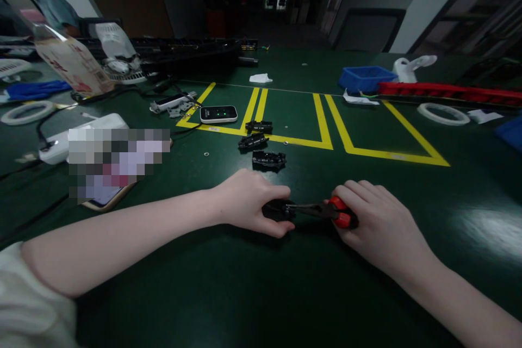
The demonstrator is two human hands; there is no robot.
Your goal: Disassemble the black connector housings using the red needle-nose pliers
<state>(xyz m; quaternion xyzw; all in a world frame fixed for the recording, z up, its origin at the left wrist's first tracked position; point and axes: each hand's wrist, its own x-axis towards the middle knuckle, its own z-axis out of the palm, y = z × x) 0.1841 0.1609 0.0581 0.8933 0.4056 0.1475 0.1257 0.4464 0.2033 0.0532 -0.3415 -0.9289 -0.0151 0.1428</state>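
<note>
Dark green worktop (228, 304) fills the head view: the left hand (253, 201) pinches one small, glossy black part (273, 210) between thumb and fingers; the right hand (373, 217), curled closed, grips one pair of red-handled pliers (327, 210), tips at the part. Three similar black pieces (269, 160) lie beyond.

Black part (277, 209) just right of lower centre in frame: small, dark, glossy in spots, long axis roughly level across the picture; left portion covered, so full outline not readable. Pliers (325, 210) immediately to its right: slim dark metal nose, red grips with a dark section, the grips partly covered. Nose points left, nearly level, tips at the part's right end; too dark there to tell whether they clamp it or only touch. Handles toward right of frame.
</note>
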